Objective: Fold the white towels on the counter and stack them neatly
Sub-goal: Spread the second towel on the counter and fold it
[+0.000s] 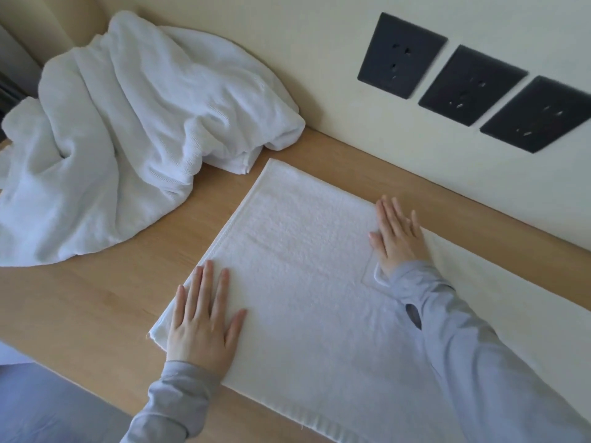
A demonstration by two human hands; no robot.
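Note:
A white towel (pixel 297 260) lies spread flat on the wooden counter (pixel 96 302), reaching from the middle to the right edge of the view. My left hand (pixel 204 318) rests palm down on the towel's near left corner, fingers apart. My right hand (pixel 396 235) presses flat on the towel further back, close to the wall side, fingers together and straight. Neither hand grips the cloth. A second, larger white towel (pixel 128 129) sits crumpled in a heap at the back left, leaning against the wall.
Three black wall sockets (pixel 470 84) sit in the cream wall above the counter's back edge. The counter's front edge runs along the lower left, with a grey floor (pixel 48 407) below it. Bare wood shows between the two towels.

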